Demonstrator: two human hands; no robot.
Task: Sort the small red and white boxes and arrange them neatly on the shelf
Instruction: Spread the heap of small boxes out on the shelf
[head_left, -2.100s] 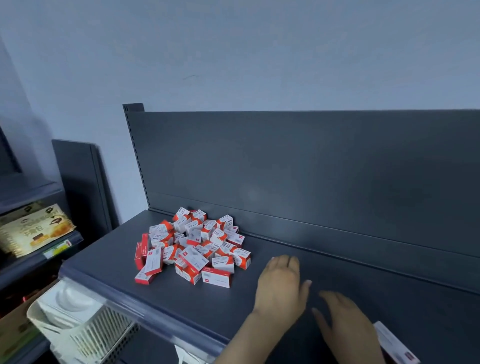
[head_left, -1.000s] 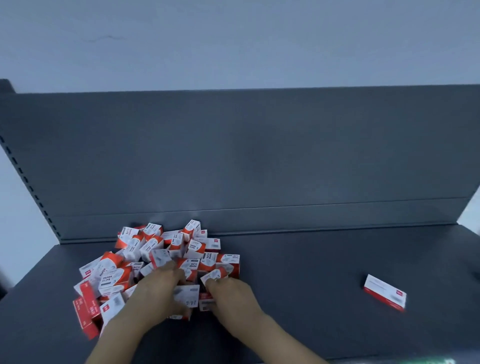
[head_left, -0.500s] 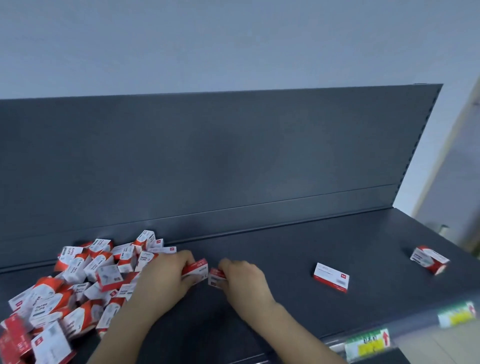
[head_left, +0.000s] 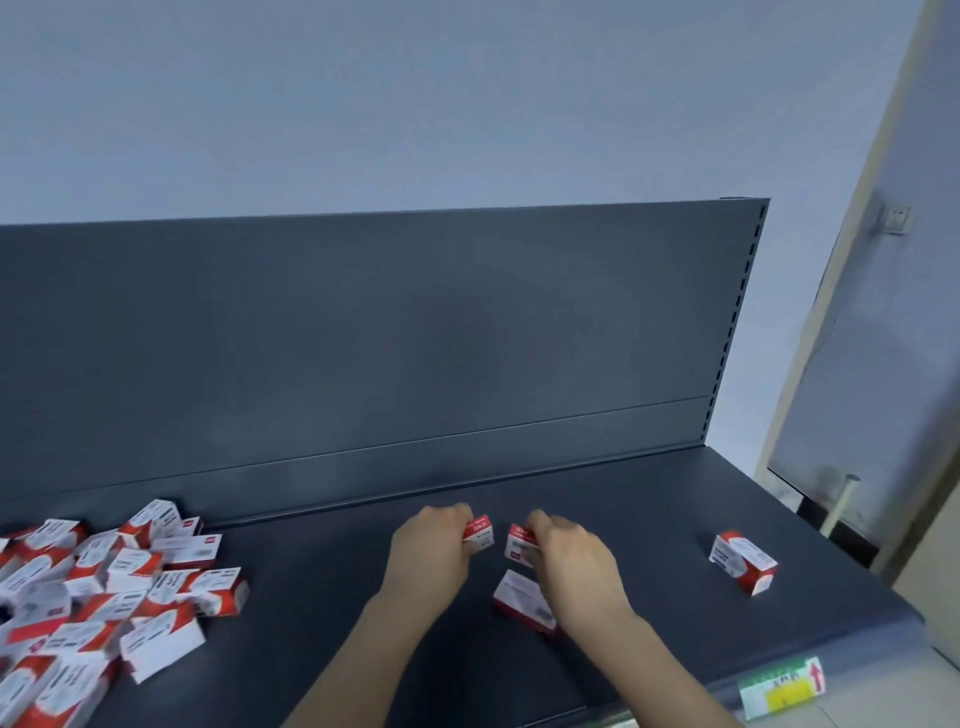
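While each of my hands pinches one small box, I judge the sorting barely begun. My left hand holds the left box between curled fingers and thumb, and my right hand grips the right box the same way. The two sit close together with a narrow gap between them, near the middle of the shelf and not far from its back panel. Whether they rest on the surface or hang just above it I cannot tell. Each is a little carton, red at one end and white with dark print elsewhere. It looks like thin card, likely to dent under a hard squeeze.

Just beside my right wrist lies a flat box, white face up with a red edge, partly hidden by my arm. Well off to the right stands a pair — two boxes touching side by side, the only bit that looks arranged. At the far left the pile lies tumbled at every angle, some boxes on top of others. Nearly all of it is left to do — the heap has to be split by kind and set in rows.
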